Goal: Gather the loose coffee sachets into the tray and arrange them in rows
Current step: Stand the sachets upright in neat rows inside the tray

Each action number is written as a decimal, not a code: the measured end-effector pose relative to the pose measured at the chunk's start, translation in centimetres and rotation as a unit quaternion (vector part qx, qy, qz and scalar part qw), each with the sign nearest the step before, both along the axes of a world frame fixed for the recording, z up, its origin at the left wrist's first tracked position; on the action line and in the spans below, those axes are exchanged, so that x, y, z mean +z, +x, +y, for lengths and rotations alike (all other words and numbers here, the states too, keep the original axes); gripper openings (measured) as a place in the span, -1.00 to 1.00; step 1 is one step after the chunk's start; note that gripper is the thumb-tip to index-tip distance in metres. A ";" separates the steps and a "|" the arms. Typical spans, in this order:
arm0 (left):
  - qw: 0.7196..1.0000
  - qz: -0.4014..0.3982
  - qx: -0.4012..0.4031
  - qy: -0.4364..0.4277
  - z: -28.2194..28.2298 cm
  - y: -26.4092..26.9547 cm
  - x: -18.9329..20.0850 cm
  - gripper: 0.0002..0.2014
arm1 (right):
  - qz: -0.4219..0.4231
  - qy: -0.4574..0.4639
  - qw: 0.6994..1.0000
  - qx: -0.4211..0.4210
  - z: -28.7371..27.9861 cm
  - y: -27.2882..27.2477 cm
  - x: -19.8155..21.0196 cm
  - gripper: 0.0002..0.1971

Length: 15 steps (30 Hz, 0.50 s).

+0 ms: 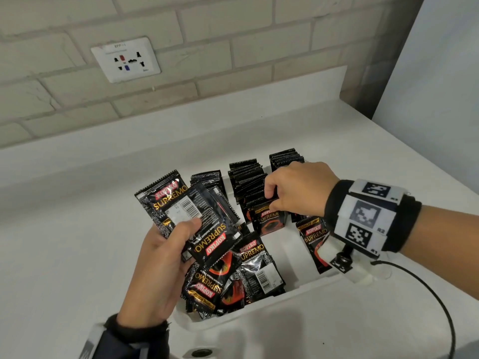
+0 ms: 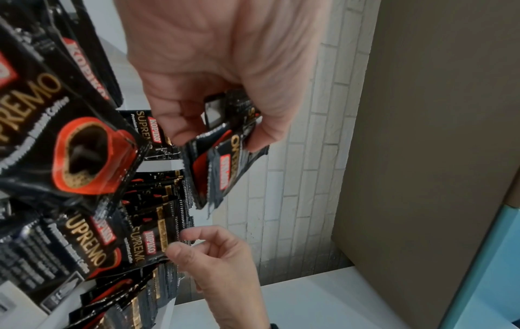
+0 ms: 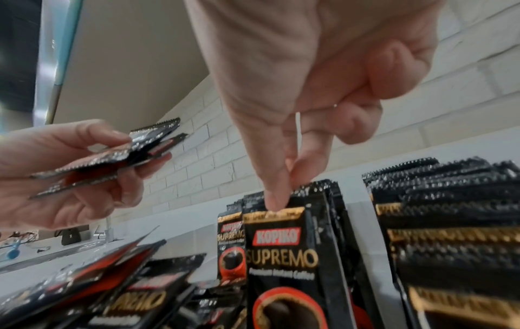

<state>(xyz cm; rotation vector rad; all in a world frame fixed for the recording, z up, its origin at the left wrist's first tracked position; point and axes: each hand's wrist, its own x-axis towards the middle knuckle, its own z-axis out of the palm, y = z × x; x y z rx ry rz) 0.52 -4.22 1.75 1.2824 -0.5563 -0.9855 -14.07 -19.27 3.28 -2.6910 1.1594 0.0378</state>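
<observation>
A white tray point(image 1: 305, 288) on the counter holds black Kopiko Supremo coffee sachets. Upright rows of sachets point(image 1: 248, 182) stand at its back, and a loose heap of sachets point(image 1: 233, 275) lies at its front left. My left hand point(image 1: 166, 244) grips a fanned stack of sachets point(image 1: 191, 211) above the tray's left side; the stack point(image 2: 222, 153) shows in the left wrist view too. My right hand point(image 1: 293, 190) pinches the top edge of the front sachet point(image 3: 284, 256) of the middle row between thumb and forefinger.
The white counter point(image 1: 77, 229) meets a pale brick wall with a power socket point(image 1: 126, 59). A grey cupboard side point(image 1: 427, 60) rises at the right. A black cable point(image 1: 440, 301) runs from my right wrist band over the counter. A round hole point(image 1: 201, 352) sits near the front edge.
</observation>
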 end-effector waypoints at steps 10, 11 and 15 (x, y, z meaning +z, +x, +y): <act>0.999 0.016 -0.036 0.002 -1.3 -0.6 0.0 -0.67 | -0.203 0.196 0.959 -0.039 1.4 -2.0 3.1 -0.70; 0.999 0.023 -0.036 -0.005 -1.6 -1.0 0.1 -0.64 | -0.209 0.244 0.946 -0.031 2.2 -1.9 3.2 -0.65; 0.998 0.027 -0.051 -0.029 -2.2 -2.4 0.3 -0.59 | -0.253 0.345 0.903 -0.041 3.8 -1.6 1.8 -0.70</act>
